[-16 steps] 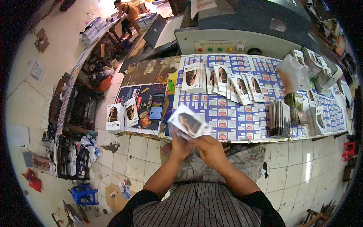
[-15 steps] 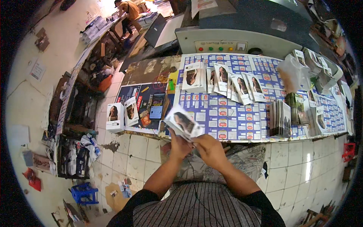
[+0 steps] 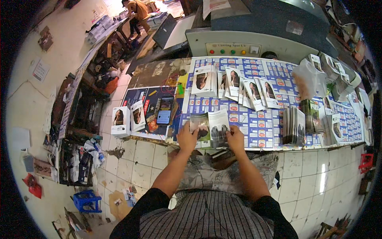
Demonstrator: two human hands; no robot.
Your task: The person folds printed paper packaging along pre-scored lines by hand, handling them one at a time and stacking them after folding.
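A printed brochure (image 3: pixel 210 129) lies spread at the table's front edge, its left part dark and its right part white with dark pictures. My left hand (image 3: pixel 188 137) grips its left edge, thumb on top. At the opposite edge my right hand (image 3: pixel 235 139) pinches it; the fingers underneath are hidden. Behind it stand a stack of white brochures (image 3: pixel 203 81) with a dark portrait print and several fanned-out ones (image 3: pixel 253 93). Off to the left sit two more small white piles (image 3: pixel 120 120), one leaning beside the other.
A phone (image 3: pixel 164 111) and an orange packet (image 3: pixel 152 124) lie left of my hands. Upright bundles (image 3: pixel 293 125) and a plastic bag (image 3: pixel 309 77) stand to the right. A grey machine (image 3: pixel 227 44) with coloured buttons borders the table's back. Another person (image 3: pixel 137 15) works far left.
The white brochure, earlier held up tilted in both hands, is now spread open and lower at the table edge. My hands have moved apart to its two sides.
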